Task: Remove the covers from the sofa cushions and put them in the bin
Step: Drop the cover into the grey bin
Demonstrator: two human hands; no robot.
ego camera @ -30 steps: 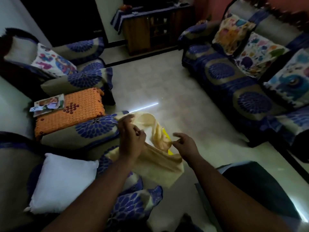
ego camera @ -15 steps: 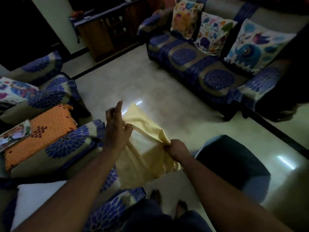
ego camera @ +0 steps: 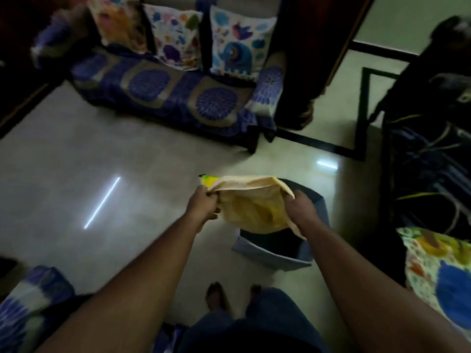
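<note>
Left hand (ego camera: 204, 205) and right hand (ego camera: 300, 208) each pinched an edge of the yellow cover (ego camera: 251, 203), holding it stretched just above the open bin (ego camera: 274, 256) on the floor (ego camera: 76, 159).

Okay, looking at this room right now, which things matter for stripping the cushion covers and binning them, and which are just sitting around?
Part of the job:
yellow cover, gripped by left hand and right hand
bin, below the cover
patterned cushions on the sofa

Just lying about:
dark furniture with cables
floor
</note>
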